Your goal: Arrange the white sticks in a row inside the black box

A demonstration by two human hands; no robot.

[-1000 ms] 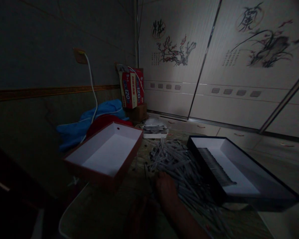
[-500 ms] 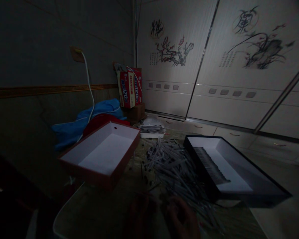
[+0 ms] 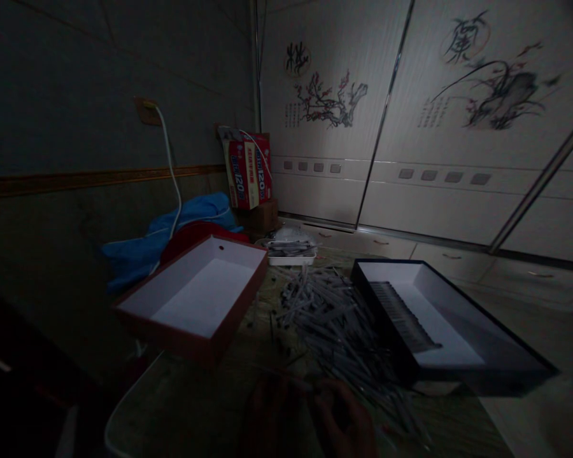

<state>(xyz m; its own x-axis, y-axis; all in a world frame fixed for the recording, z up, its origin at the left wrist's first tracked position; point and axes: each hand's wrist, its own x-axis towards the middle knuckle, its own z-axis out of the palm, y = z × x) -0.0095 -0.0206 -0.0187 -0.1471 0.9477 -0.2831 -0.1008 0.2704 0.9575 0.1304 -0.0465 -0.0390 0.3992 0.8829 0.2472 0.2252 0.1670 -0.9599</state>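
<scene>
Low in the centre, my left hand (image 3: 267, 404) and my right hand (image 3: 344, 410) are close together in deep shadow. Their fingers are closed around a thin pen-like tube (image 3: 300, 383) that spans the gap between them. How each fingertip sits on it is too dark to make out. Just beyond lies a loose heap of slim whitish tubes (image 3: 329, 312), several with dark ends. To the right of the heap, a black-rimmed box (image 3: 458, 331) holds a neat row of similar tubes (image 3: 403, 318) along its left side.
At left stands an open red-brown box (image 3: 191, 299) with a white inside. Farther back is a white tray (image 3: 291, 259) with more tubes. Blue cloth (image 3: 191, 213), a white cable (image 3: 170, 159) and red cartons (image 3: 248, 170) are near the wall. Sliding cabinet doors (image 3: 325, 140) stand behind.
My hands have drawn slightly closer together, and the thin tube between them shows more plainly. The boxes and the heap stay in place; the view has shifted a little.
</scene>
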